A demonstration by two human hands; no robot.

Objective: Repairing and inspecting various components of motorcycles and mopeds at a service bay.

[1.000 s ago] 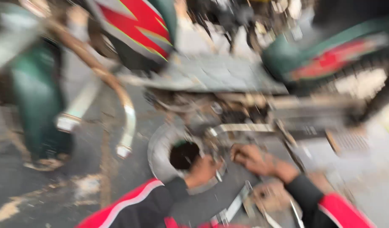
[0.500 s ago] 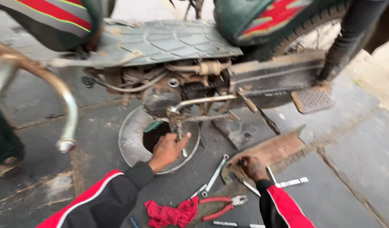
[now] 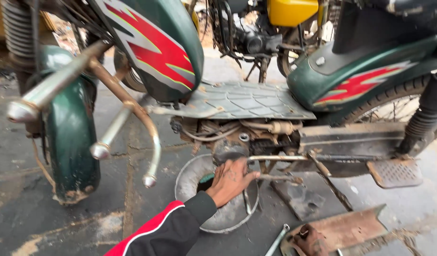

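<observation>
A green scooter (image 3: 247,102) with red flashes stands over a round metal drain pan (image 3: 189,176) on the ground. My left hand (image 3: 230,180), in a black and red sleeve, reaches under the engine (image 3: 237,140) above the pan. Its fingers are spread against the greasy underside and a thin horizontal rod (image 3: 275,158), and it holds nothing that I can see. My right hand (image 3: 307,238) is dirty and low at the bottom edge. It rests on a rusty angled metal plate (image 3: 353,226), and its grip is hidden.
A steel wrench (image 3: 277,240) lies on the ground beside the pan. The green front fender (image 3: 71,137) and a chrome guard bar (image 3: 128,106) stand at left. A ribbed foot peg (image 3: 395,173) sticks out at right. A yellow motorcycle (image 3: 289,12) is parked behind.
The view has swung up and closer to the scooter. My left hand stays under the engine over the pan. The pliers and the red rag have dropped out of view.
</observation>
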